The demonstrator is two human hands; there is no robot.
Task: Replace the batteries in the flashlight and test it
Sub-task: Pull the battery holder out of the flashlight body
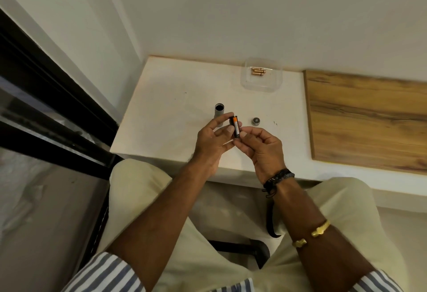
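**Battery held over the table, flashlight open and waiting**

A black-and-orange battery (235,126) is pinched between both hands just above the table (166,107). It is gripped by the left hand (213,140), with the thumb on its side and a finger curled over its orange top. Its lower end is nipped by the fingertips of the right hand (262,151). Whether it is a single cell or a small carrier cannot be told from here.

Just behind the left hand, the grey flashlight body (218,117) is stood upright with its open mouth showing dark. Its end cap (255,121) is laid apart to the right. Further back, copper-coloured spare batteries (258,71) are seen lying in a clear tub (254,85) near the wall. A wooden board (369,118) is butted against the table's right side.

Now the risks. The tube could be knocked over by the left hand's knuckles, being so near and standing on a narrow end. The battery could be slipped in the wrong way round if its polarity is not checked, and the test would then fail. A loose two-handed pinch could let it drop and roll off the near edge onto the lap. The cap, set apart, could be brushed away unnoticed.
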